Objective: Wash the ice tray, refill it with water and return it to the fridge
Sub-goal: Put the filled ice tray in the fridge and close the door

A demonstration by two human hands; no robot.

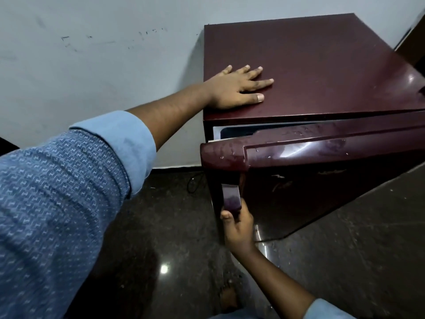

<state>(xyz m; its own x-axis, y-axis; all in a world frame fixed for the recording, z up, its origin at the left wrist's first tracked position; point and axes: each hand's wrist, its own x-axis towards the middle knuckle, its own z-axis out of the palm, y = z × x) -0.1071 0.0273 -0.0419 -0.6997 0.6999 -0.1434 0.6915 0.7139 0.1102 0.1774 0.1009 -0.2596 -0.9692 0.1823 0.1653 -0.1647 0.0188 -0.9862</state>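
A dark maroon fridge (299, 65) stands against the pale wall. My left hand (239, 88) lies flat on its top, near the left front corner, fingers spread. The fridge door (322, 162) is ajar, its left edge swung a little out from the body, and a strip of the white interior (220, 133) shows in the gap. My right hand (238, 223) grips the door handle (231, 196) on the door's left edge. No ice tray is in sight.
A dark polished stone floor (161, 226) spreads below, with a light reflection on it. A thin black cable (193, 183) lies on the floor by the wall left of the fridge. A bare foot (228, 298) shows at the bottom.
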